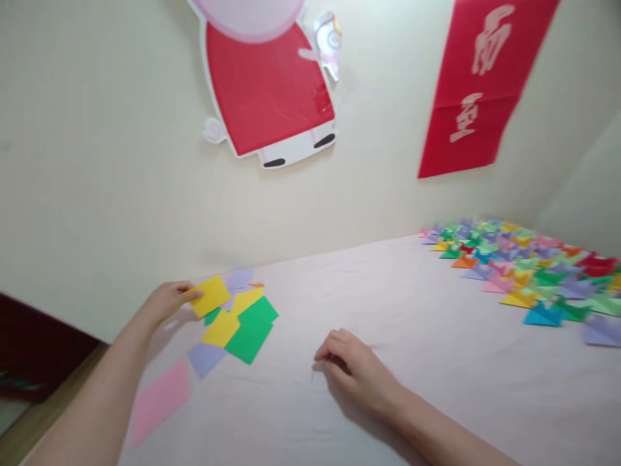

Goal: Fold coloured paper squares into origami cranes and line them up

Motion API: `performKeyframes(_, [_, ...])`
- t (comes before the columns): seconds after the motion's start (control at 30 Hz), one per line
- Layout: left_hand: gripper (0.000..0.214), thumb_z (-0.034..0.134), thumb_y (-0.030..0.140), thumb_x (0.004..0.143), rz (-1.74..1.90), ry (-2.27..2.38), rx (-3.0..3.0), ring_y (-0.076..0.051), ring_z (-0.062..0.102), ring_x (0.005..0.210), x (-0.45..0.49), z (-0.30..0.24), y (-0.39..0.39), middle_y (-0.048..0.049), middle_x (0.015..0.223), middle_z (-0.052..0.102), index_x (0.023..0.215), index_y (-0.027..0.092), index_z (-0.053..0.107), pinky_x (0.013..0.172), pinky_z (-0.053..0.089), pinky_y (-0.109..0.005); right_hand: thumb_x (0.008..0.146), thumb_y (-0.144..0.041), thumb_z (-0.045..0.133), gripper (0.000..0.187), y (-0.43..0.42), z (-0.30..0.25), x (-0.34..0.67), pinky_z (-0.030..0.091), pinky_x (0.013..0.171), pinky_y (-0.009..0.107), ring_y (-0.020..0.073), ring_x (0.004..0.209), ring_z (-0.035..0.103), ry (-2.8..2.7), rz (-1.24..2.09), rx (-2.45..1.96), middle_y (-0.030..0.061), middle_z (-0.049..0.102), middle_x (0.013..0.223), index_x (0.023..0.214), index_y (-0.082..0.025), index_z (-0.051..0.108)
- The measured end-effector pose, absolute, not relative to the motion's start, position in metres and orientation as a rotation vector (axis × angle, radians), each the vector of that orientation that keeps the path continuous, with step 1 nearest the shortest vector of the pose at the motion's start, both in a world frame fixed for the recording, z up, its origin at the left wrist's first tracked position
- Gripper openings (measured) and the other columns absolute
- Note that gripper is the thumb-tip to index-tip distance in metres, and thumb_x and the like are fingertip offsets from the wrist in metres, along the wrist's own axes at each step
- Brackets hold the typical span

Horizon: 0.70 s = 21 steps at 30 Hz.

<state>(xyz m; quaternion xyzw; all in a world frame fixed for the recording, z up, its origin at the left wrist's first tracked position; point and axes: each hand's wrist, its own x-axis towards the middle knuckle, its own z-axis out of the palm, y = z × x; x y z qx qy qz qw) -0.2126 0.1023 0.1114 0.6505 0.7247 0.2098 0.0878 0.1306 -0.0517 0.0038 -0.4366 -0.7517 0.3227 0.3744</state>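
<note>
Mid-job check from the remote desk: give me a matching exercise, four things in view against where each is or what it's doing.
1. Left hand
2. Right hand
3. Pink sheet
4. Folded paper pieces

A. grouped at picture right
B. between the loose sheets and item 4
C. gripping a yellow sheet
D. lowest of the loose sheets in the picture

Pairs: 1-C, 2-B, 3-D, 4-A

Pale wall (97,162) with a red-bodied cartoon cutout (269,90) and a red banner (478,90) above a pinkish-white cloth (301,414)
</note>
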Motion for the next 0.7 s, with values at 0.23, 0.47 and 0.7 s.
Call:
performKeyframes(0.23, [0.017,0.058,0.02,0.085,0.833,1.573,2.257,-0.015,0.063,0.087,-0.094,0.06,0.032,0.0004,0.099,0.068,0.087,0.026,0.074,0.079,0.049,-0.022,0.089,-0.038,0.052,0.043,-0.032,-0.005,0.164,0.048,0.08,0.037,0.0239,0.096,0.055,-1.607,0.444,-1.312,0.011,0.054,0.122,0.129,-0.025,0.045])
performKeyframes(0.47, [0.019,0.058,0.012,0.088,0.834,1.058,2.567,-0.018,0.06,0.094,-0.029,0.003,-0.016,-0.0045,0.104,0.067,0.101,0.018,0.071,0.088,0.048,-0.028,0.088,-0.036,0.055,0.016,-0.032,-0.01,0.214,0.052,0.081,0.039,0.0262,0.098,0.06,-2.142,0.2,-1.16,0.0057,0.067,0.102,0.091,-0.029,0.069])
performKeyframes(0.7, [0.02,0.061,0.012,0.084,0.694,1.119,2.614,-0.021,0.055,0.104,-0.025,-0.004,-0.014,-0.0063,0.115,0.063,0.102,0.018,0.066,0.094,0.046,-0.034,0.093,-0.025,0.05,0.027,-0.089,0.06,0.124,0.055,0.085,0.038,0.0239,0.102,0.063,-2.37,0.469,-0.689,0.0056,0.067,0.114,0.117,-0.03,0.062])
